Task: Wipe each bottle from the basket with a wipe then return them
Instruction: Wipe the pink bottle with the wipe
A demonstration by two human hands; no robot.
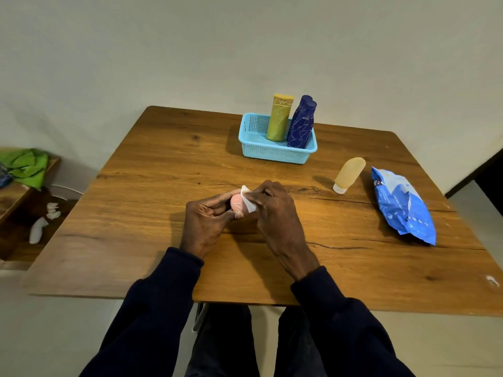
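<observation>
Two hands: my left hand [206,221] grips the pink bottle [236,204]; my right hand [275,213] pinches the wipe [248,203] against it.
Wipe: I should turn the bottle, covering every side.

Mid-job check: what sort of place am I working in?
Probably a room in a home: a plain wooden table near a bare wall, a small blue basket holding a yellow bottle, and a green cloth on low furniture at the left.
</observation>
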